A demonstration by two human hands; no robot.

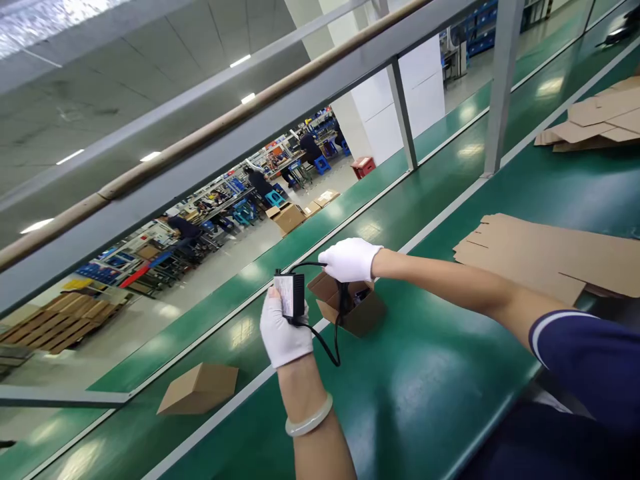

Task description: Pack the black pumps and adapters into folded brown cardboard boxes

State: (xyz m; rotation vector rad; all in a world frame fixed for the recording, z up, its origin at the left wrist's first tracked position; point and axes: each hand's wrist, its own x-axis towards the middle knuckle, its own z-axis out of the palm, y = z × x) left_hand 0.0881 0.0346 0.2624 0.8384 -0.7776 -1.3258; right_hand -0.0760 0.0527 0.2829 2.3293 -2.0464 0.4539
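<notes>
My left hand (286, 330), in a white glove with the fingertips bare, grips a black power adapter (291, 295) with a pale label facing left. A black cable (336, 347) loops down from the adapter and up towards my right hand (350, 260). That gloved hand is closed on the cable, above an open cardboard box (363, 317). Something dark lies inside the box; its shape is too small to make out. The box stands on the green surface, just right of the adapter.
Flat cardboard sheets (540, 250) lie to the right, with a further stack (600, 120) behind. A closed cardboard box (200, 389) sits on the green conveyor at the lower left. A metal frame (400, 113) crosses above. Several people sit at distant benches.
</notes>
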